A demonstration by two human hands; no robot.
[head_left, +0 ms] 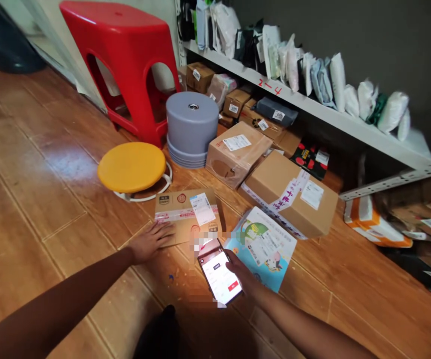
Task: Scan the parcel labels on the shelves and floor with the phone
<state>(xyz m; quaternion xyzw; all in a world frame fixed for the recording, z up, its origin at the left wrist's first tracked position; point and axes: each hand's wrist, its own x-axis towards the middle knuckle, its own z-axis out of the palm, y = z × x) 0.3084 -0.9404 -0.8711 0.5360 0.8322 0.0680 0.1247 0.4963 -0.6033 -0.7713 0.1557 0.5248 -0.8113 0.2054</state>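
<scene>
My left hand [150, 242] lies flat with spread fingers on the near left corner of a flat cardboard parcel [187, 215] with a white label, lying on the wooden floor. My right hand [242, 275] holds a smartphone [219, 276] with its screen lit, just in front of that parcel. A light blue printed parcel [263, 247] lies on the floor right beside the phone.
A low yellow stool [132, 167], a red plastic stool [125, 55] and a stack of grey stools [192, 124] stand behind. Several cardboard boxes [290, 192] sit on the floor. A white shelf [312, 107] carries several bagged parcels. Orange-white parcels [375, 227] lie right.
</scene>
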